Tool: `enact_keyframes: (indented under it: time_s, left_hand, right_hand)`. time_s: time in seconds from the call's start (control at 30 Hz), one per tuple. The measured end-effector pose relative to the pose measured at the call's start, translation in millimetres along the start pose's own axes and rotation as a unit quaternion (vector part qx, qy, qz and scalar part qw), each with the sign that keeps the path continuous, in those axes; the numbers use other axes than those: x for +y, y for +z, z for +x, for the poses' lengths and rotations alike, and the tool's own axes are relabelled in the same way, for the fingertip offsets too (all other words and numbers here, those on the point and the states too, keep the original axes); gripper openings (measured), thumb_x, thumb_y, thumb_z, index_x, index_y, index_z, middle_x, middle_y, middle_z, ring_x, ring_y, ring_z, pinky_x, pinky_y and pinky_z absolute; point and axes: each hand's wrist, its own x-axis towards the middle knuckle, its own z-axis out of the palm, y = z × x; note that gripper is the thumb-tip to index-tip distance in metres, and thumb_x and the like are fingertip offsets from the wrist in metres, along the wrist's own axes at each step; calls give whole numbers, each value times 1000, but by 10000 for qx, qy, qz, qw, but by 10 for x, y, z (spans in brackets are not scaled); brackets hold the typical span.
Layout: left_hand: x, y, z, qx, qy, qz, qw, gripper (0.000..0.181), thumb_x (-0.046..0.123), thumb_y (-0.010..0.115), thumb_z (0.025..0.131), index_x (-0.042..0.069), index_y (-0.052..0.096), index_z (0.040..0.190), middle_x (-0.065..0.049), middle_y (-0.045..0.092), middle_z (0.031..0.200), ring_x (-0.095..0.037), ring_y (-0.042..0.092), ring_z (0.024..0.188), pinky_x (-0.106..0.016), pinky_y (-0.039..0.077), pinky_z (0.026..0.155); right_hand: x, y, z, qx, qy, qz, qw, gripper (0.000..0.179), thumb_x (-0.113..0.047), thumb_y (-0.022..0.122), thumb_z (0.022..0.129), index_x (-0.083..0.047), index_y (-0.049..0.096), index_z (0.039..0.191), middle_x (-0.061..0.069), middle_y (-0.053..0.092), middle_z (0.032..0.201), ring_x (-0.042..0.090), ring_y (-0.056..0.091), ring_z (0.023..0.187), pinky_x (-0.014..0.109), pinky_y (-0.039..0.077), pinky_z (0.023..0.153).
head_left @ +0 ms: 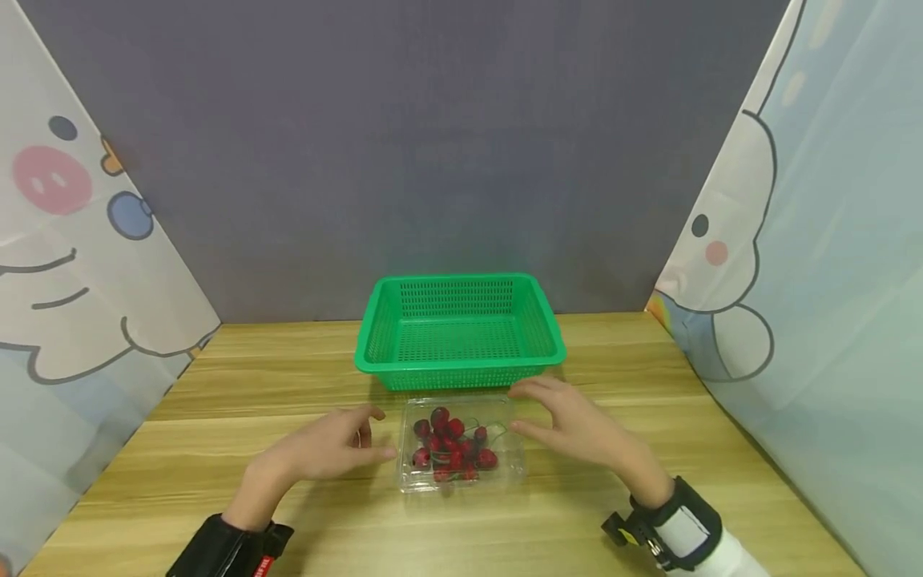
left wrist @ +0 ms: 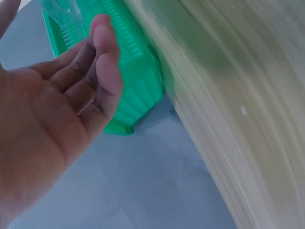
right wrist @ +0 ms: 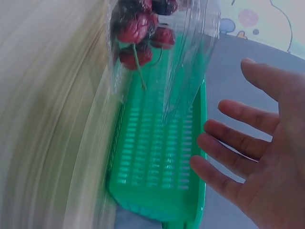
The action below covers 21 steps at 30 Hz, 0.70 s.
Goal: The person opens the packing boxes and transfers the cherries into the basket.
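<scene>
Cherries (head_left: 456, 458) lie heaped in a clear box (head_left: 505, 470) at the lower centre of the head view, flat on the tabletop (head_left: 216, 401), which presumably keeps them settled without anyone steadying it. The left hand (head_left: 324, 445) and right hand (head_left: 573, 421) flank it, each grip released and holding nothing, probably so both sides stay within reach; whether the right fingertips touch the box I cannot tell. Just above it in the frame, a green basket (head_left: 461, 365) stands upright, mouth upward, likely leaving its inside accessible.

right-wrist view: cherries (right wrist: 134, 29) cropped at top | left-wrist view: tabletop (left wrist: 248, 157) blurred
</scene>
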Motion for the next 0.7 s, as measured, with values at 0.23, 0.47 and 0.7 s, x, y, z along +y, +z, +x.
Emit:
enact_keyframes:
  time_s: [0.23,0.47,0.7]
  left_hand:
    - [72,3,28,-160,-218,-18,9996,80,60,66,87,0,49,136,-4,59,101,-12,57,80,-28,46,64]
    - [123,-15,82,-234,133,-15,9996,71,54,67,89,-1,53,132,-6,59,106,-18,59,92,-32,47,72]
    - [148,0,153,-375,351,46,9987,65,53,64,92,2,55,131,0,59,104,-16,58,94,-31,47,73]
  right_hand:
    - [-105,56,86,-331,-45,71,9994,54,-46,69,91,-17,58,135,-4,44,143,17,44,131,33,38,103]
    - [-157,135,174,-935,-171,95,9954,70,-61,62,88,-20,49,144,-5,27,155,15,28,141,35,32,107]
    - [-157,202,153,-1380,-581,-46,9887,80,-59,66,87,-14,43,149,-1,12,159,25,17,146,42,25,111]
